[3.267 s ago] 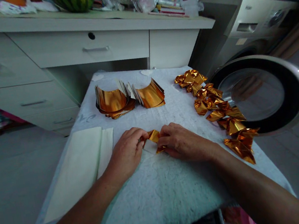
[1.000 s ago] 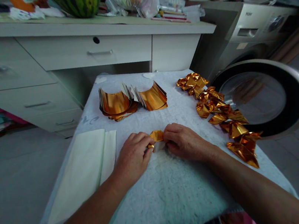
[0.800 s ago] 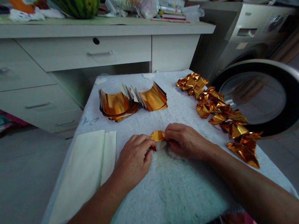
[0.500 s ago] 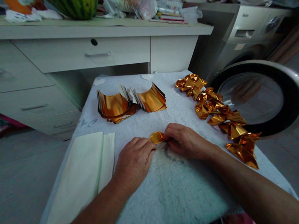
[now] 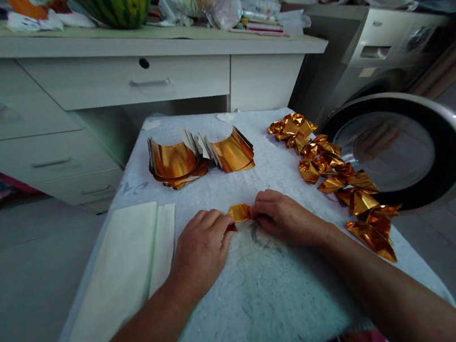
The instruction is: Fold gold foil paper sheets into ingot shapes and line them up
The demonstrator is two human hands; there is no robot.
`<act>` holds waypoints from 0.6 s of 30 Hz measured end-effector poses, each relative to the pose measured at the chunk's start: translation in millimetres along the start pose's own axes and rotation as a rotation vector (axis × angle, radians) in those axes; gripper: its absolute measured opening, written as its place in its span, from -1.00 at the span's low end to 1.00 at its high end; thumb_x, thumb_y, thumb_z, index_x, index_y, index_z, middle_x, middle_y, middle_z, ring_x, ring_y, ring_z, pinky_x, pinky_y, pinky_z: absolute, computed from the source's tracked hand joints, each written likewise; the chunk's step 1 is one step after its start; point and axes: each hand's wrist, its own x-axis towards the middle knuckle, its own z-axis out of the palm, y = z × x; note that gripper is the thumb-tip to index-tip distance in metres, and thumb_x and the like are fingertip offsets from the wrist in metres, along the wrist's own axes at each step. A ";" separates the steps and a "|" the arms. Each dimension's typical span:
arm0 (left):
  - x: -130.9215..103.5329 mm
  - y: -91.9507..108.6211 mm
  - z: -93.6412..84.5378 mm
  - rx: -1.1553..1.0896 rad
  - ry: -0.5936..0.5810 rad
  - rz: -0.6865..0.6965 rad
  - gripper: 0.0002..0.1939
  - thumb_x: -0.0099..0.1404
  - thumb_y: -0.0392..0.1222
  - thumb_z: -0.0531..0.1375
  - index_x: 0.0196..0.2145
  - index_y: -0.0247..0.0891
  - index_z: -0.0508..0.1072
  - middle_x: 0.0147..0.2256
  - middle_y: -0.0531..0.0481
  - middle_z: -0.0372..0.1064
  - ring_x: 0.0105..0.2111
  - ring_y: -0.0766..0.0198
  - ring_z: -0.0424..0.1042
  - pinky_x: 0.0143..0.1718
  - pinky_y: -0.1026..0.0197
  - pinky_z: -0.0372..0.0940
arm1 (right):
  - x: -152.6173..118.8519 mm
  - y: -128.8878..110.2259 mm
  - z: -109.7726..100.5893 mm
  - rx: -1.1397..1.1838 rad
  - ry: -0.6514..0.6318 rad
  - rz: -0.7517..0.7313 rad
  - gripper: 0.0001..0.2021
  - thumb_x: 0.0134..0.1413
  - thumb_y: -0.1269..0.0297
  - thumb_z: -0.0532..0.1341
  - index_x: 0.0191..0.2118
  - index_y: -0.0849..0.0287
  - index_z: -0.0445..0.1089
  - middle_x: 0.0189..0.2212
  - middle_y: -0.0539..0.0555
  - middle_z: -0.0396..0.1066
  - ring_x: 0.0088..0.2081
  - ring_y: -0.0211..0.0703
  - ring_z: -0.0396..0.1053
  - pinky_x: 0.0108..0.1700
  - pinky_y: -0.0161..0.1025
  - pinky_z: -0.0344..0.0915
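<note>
A small piece of gold foil (image 5: 240, 212) is stretched between my hands over the middle of the cloth-covered table (image 5: 289, 293). My left hand (image 5: 203, 247) pinches its left end, where a reddish bit shows under the fingertips. The right end is pinched by my right hand (image 5: 280, 216). Beyond them stand two curved stacks of gold foil sheets, one at left (image 5: 172, 159) and one at right (image 5: 231, 152). Folded gold foil pieces (image 5: 318, 160) lie in a row down the table's right side. White folded paper (image 5: 116, 267) lies left of my left hand.
A white desk with drawers (image 5: 132, 76) stands behind the table, with a watermelon (image 5: 115, 2) and plastic bags on it. At the right is a washing machine (image 5: 389, 44), its round door (image 5: 447, 144) open beside the table edge.
My left fingers have shifted slightly at the foil's left end, and a reddish bit now shows there. Both hands still grip the foil.
</note>
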 end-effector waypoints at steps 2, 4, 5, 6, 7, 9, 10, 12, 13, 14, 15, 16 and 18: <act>0.5 -1.1 0.6 0.006 -0.007 -0.025 -0.90 0.33 -0.35 0.15 -0.24 -0.23 0.45 -0.28 -0.04 0.41 -0.23 0.13 0.34 -0.15 0.03 0.31 | -0.5 1.2 -0.2 0.022 0.003 -0.004 -0.85 0.14 0.55 0.13 -0.29 0.24 0.42 -0.37 0.08 0.35 -0.30 -0.17 0.27 -0.22 -0.27 0.19; 1.5 -2.1 1.0 0.004 -0.013 -0.043 -0.89 0.35 -0.33 0.14 -0.24 -0.23 0.47 -0.29 -0.03 0.41 -0.23 0.13 0.35 -0.15 0.04 0.31 | -0.6 1.6 -0.8 0.055 0.006 0.007 -0.85 0.15 0.55 0.13 -0.28 0.23 0.41 -0.37 0.07 0.35 -0.30 -0.18 0.27 -0.22 -0.27 0.19; 2.1 -2.4 1.1 0.002 -0.014 -0.053 -0.89 0.36 -0.31 0.13 -0.24 -0.23 0.47 -0.29 -0.03 0.41 -0.23 0.14 0.35 -0.15 0.04 0.31 | -0.5 1.5 -1.2 0.070 0.005 0.020 -0.85 0.15 0.55 0.13 -0.28 0.24 0.41 -0.37 0.07 0.35 -0.30 -0.19 0.27 -0.22 -0.28 0.19; 2.7 -2.6 1.0 0.001 -0.014 -0.063 -0.89 0.36 -0.31 0.13 -0.24 -0.23 0.47 -0.29 -0.03 0.41 -0.24 0.14 0.35 -0.15 0.05 0.31 | -0.3 1.2 -1.6 0.083 0.003 0.036 -0.85 0.15 0.55 0.13 -0.27 0.24 0.41 -0.36 0.07 0.36 -0.29 -0.19 0.27 -0.22 -0.27 0.19; 3.2 -2.6 0.8 0.002 -0.015 -0.076 -0.88 0.37 -0.30 0.13 -0.25 -0.23 0.47 -0.29 -0.03 0.41 -0.24 0.14 0.35 -0.15 0.04 0.31 | -0.1 0.8 -1.8 0.092 0.001 0.053 -0.86 0.16 0.55 0.13 -0.26 0.24 0.41 -0.36 0.07 0.36 -0.29 -0.19 0.28 -0.21 -0.27 0.20; 3.8 -2.3 0.3 0.008 -0.022 -0.099 -0.88 0.37 -0.29 0.12 -0.25 -0.23 0.46 -0.29 -0.03 0.40 -0.24 0.13 0.35 -0.15 0.04 0.30 | 0.5 0.0 -1.8 0.100 -0.001 0.085 -0.86 0.16 0.54 0.13 -0.26 0.25 0.42 -0.35 0.07 0.38 -0.28 -0.18 0.29 -0.19 -0.25 0.20; 4.0 -2.1 0.1 0.013 -0.027 -0.109 -0.88 0.38 -0.29 0.11 -0.26 -0.24 0.46 -0.29 -0.04 0.40 -0.24 0.13 0.34 -0.15 0.03 0.30 | 0.8 -0.3 -1.6 0.100 0.000 0.098 -0.86 0.16 0.54 0.14 -0.26 0.25 0.42 -0.35 0.08 0.38 -0.27 -0.18 0.29 -0.18 -0.24 0.20; 4.0 -1.7 -0.1 0.026 -0.041 -0.117 -0.87 0.38 -0.28 0.09 -0.26 -0.25 0.45 -0.29 -0.05 0.39 -0.24 0.11 0.34 -0.16 0.02 0.29 | 1.3 -0.6 -0.9 0.101 0.000 0.121 -0.88 0.15 0.53 0.15 -0.26 0.25 0.42 -0.34 0.08 0.39 -0.27 -0.17 0.29 -0.17 -0.23 0.21; 3.9 -1.6 0.0 0.034 -0.047 -0.120 -0.86 0.39 -0.28 0.08 -0.25 -0.25 0.45 -0.30 -0.06 0.39 -0.25 0.11 0.34 -0.16 0.02 0.28 | 1.5 -0.7 -0.4 0.103 0.000 0.133 -0.88 0.14 0.53 0.16 -0.27 0.24 0.42 -0.34 0.08 0.40 -0.27 -0.17 0.30 -0.17 -0.23 0.21; 3.8 -1.5 0.1 0.043 -0.052 -0.123 -0.85 0.39 -0.28 0.07 -0.26 -0.25 0.45 -0.30 -0.06 0.39 -0.25 0.10 0.34 -0.17 0.01 0.28 | 1.7 -0.7 0.1 0.105 0.000 0.144 -0.89 0.15 0.52 0.16 -0.27 0.24 0.42 -0.34 0.08 0.40 -0.27 -0.17 0.30 -0.18 -0.23 0.21; 3.8 -1.3 0.3 0.054 -0.057 -0.127 -0.85 0.39 -0.28 0.07 -0.26 -0.25 0.44 -0.31 -0.06 0.39 -0.25 0.10 0.34 -0.18 0.01 0.27 | 1.8 -0.7 0.6 0.106 0.000 0.153 -0.90 0.15 0.51 0.17 -0.27 0.24 0.42 -0.34 0.08 0.40 -0.28 -0.18 0.30 -0.18 -0.23 0.21; 3.7 -1.2 0.5 0.065 -0.059 -0.130 -0.85 0.39 -0.27 0.06 -0.27 -0.25 0.43 -0.31 -0.06 0.39 -0.26 0.10 0.34 -0.19 0.02 0.27 | 1.9 -0.8 1.1 0.105 0.000 0.162 -0.90 0.16 0.50 0.17 -0.28 0.24 0.42 -0.34 0.08 0.40 -0.27 -0.17 0.30 -0.18 -0.23 0.21; 3.7 -0.7 0.8 0.090 -0.057 -0.134 -0.84 0.39 -0.27 0.06 -0.31 -0.24 0.41 -0.33 -0.05 0.38 -0.27 0.11 0.34 -0.21 0.03 0.26 | 2.2 -1.0 2.0 0.101 -0.001 0.178 -0.90 0.16 0.50 0.17 -0.28 0.23 0.42 -0.34 0.07 0.41 -0.27 -0.18 0.29 -0.17 -0.23 0.20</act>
